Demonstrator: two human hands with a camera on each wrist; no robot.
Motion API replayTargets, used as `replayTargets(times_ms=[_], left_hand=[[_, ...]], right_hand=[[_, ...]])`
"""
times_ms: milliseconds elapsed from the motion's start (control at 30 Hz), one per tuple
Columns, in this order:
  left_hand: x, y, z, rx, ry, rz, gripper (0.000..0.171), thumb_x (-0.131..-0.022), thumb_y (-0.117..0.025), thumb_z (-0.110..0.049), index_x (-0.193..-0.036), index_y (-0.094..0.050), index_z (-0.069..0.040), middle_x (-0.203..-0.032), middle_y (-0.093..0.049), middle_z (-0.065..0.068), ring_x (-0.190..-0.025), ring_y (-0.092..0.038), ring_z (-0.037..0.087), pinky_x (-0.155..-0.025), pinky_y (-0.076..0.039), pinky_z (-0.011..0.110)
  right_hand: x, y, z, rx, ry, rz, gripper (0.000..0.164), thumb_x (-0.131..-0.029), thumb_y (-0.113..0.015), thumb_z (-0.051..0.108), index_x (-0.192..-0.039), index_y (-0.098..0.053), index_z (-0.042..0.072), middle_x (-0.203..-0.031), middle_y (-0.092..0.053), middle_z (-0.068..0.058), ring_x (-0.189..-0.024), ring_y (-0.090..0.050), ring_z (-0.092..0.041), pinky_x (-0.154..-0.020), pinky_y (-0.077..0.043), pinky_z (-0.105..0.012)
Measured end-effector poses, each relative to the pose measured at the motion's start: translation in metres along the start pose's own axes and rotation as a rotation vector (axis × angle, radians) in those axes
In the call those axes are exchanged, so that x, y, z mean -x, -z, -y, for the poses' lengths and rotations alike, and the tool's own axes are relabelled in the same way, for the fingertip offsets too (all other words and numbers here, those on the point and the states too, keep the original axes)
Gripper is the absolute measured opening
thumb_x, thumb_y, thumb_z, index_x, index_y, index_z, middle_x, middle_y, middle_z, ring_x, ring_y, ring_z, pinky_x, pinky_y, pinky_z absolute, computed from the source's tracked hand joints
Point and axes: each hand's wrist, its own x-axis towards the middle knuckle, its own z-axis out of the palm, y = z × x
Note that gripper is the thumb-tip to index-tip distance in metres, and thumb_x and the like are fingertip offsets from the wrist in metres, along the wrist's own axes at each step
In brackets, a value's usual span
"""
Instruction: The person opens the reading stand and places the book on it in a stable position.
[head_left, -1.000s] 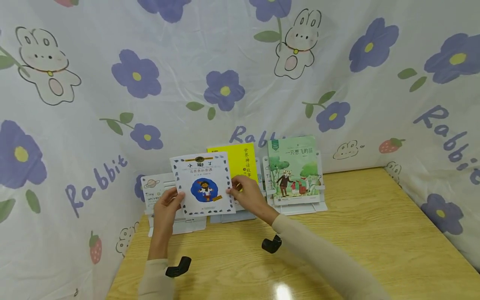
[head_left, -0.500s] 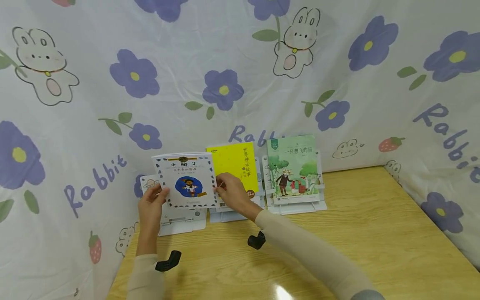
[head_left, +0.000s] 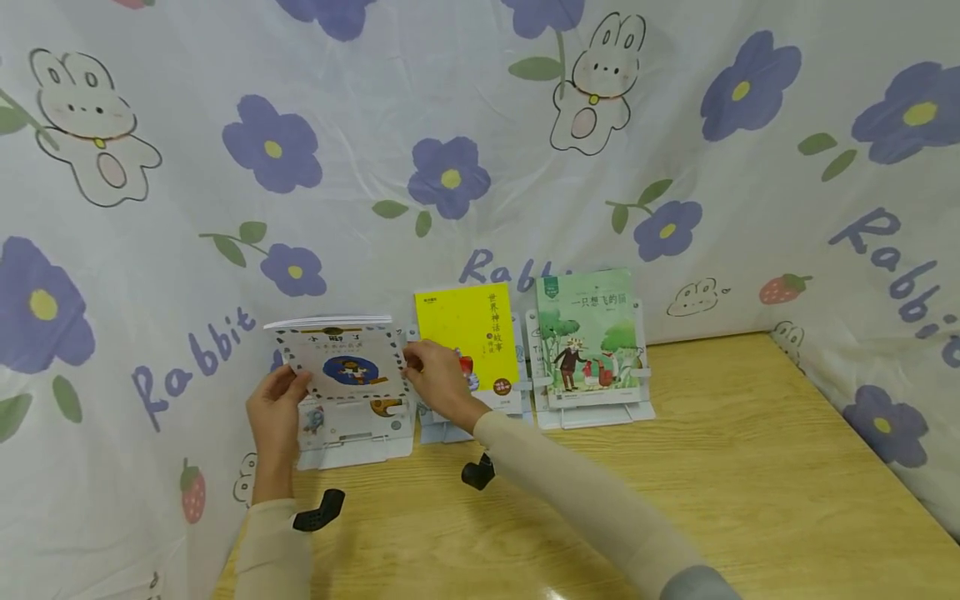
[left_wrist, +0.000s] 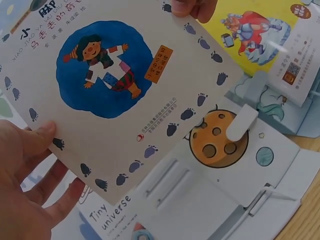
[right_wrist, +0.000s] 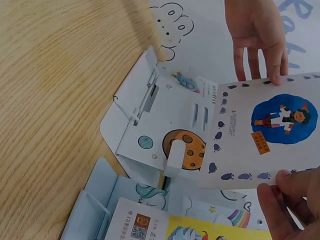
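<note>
A white picture book (head_left: 350, 371) with footprints round its border and a blue circle on its cover is held up in both hands. My left hand (head_left: 274, 410) grips its left edge, thumb on the front cover (left_wrist: 100, 65). At the opposite edge my right hand (head_left: 442, 379) pinches the book between thumb and fingers. Its top leans toward the head camera, so the page edges show. Behind and below it stands a white bookstand (left_wrist: 200, 200) printed with "Tiny universe" and an orange planet; its ledge and clips are in sight, and the book hides its upper part.
To the right, a yellow book (head_left: 465, 325) rests on a second bookstand (head_left: 450, 432). Beyond it a green book (head_left: 588, 342) sits on a third stand (head_left: 592, 417). All are on a wooden table (head_left: 735, 467), before a patterned cloth (head_left: 360, 100).
Both hands have carried the white book leftward, from in front of the yellow book to over the left bookstand. Its top has tipped toward the head camera, and the yellow cover is now largely uncovered.
</note>
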Motion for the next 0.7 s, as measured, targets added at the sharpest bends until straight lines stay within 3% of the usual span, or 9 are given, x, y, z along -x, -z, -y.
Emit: replayTargets(times_ms=[333,700], left_hand=[[-0.006,0.011,0.002,0.035,-0.048,-0.067,0.025,-0.097,-0.076,-0.002,-0.121,-0.073,0.005,-0.086,-0.072,-0.021,-0.083,-0.068,-0.003,-0.079,-0.056,0.008],[-0.012,0.023,0.014,0.074,-0.007,-0.071,0.027,-0.1,-0.073,-0.004,-0.126,-0.072,0.004,-0.092,-0.073,-0.015,-0.088,-0.069,0.001,-0.082,-0.057,0.008]], right_hand=[[-0.004,-0.015,0.007,-0.054,-0.009,0.016,0.017,-0.102,-0.073,0.012,-0.118,-0.076,0.006,-0.109,-0.074,-0.006,-0.092,-0.065,-0.014,-0.081,-0.054,-0.016],[-0.007,-0.025,0.016,-0.077,-0.078,0.064,0.021,-0.105,-0.069,0.012,-0.125,-0.076,0.008,-0.116,-0.075,-0.004,-0.096,-0.067,-0.012,-0.082,-0.056,-0.016]])
